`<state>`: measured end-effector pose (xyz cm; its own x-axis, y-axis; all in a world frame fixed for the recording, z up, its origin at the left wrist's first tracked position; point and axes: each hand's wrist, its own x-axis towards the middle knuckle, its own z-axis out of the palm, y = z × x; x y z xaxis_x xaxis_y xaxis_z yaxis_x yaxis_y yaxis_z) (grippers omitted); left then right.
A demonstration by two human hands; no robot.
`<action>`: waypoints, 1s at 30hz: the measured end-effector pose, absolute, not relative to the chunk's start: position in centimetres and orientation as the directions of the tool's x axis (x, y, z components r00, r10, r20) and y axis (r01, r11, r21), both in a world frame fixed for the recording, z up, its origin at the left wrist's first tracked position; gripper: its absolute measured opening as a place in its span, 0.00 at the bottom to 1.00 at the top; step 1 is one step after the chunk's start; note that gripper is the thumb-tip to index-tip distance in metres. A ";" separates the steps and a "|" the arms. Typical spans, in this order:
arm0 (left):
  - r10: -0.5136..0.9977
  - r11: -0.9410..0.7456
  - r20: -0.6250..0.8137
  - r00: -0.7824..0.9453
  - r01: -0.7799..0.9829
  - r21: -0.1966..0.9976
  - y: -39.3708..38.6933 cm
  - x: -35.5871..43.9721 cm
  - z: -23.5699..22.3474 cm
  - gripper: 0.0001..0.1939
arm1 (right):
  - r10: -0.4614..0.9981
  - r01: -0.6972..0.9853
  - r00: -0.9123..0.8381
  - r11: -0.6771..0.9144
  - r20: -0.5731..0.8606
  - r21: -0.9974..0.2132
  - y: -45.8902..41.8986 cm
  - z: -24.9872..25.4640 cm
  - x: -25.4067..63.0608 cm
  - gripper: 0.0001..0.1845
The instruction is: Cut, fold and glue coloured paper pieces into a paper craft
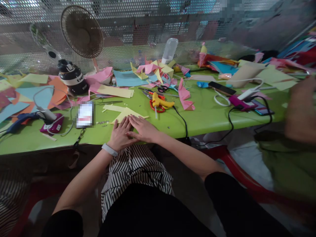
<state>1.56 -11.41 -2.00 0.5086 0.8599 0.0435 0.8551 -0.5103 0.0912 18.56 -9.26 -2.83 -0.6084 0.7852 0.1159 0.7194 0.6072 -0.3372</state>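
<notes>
My left hand (pixel 122 133), with a white band on the wrist, lies flat at the table's front edge, fingers stretched forward. From the right, my right hand (pixel 143 129) comes in flat too, its fingertips meeting those of the left. Both press on a pale yellow sheet of paper (pixel 123 114), partly hidden under them. Nothing is gripped in either hand. Right of the paper rests a yellow glue gun (pixel 161 101) on top of red-handled scissors (pixel 161 110). A lit phone (pixel 85 113) lies to the left, with small scraps (pixel 102 122) between it and my hands.
Coloured paper pieces (pixel 125 78) cover the back of the green table (pixel 204 115). A fan (pixel 82 31) and black bottle (pixel 71 77) stand at the back left. Cables run from magenta power strips (pixel 55 123) at both sides. A blurred person's arm (pixel 301 108) is at right.
</notes>
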 end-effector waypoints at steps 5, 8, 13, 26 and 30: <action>0.866 -0.500 0.029 0.500 0.862 0.086 -11.5 1.7 -1.8 0.48 | 0.801 0.747 -0.589 0.589 0.105 -0.308 -9.7 -2.6 18.5 0.58; 0.867 -0.499 0.027 0.498 0.864 0.074 -11.5 1.6 -1.8 0.48 | 0.809 0.762 -0.580 0.579 0.090 -0.291 -10.0 -2.5 18.4 0.60; 0.865 -0.501 0.061 0.497 0.861 0.091 -11.6 1.6 -1.9 0.47 | 0.845 0.806 -0.527 0.532 0.096 -0.258 -10.6 -2.6 18.8 0.59; 0.914 -0.406 0.060 0.402 0.909 0.097 -11.5 -1.4 -1.5 0.57 | 0.893 0.881 -0.403 0.438 0.200 -0.179 -12.4 -3.5 20.2 0.51; 0.922 -0.386 0.074 0.381 0.919 0.078 -12.0 -4.2 -1.6 0.59 | 0.891 0.882 -0.395 0.436 0.226 -0.177 -12.6 -3.8 20.3 0.49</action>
<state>-4.17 -11.95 -1.56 0.3805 0.9218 0.0743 0.9193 -0.3858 0.0777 20.28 -12.58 -3.85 -0.3947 0.8907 0.2256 0.8823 0.4359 -0.1774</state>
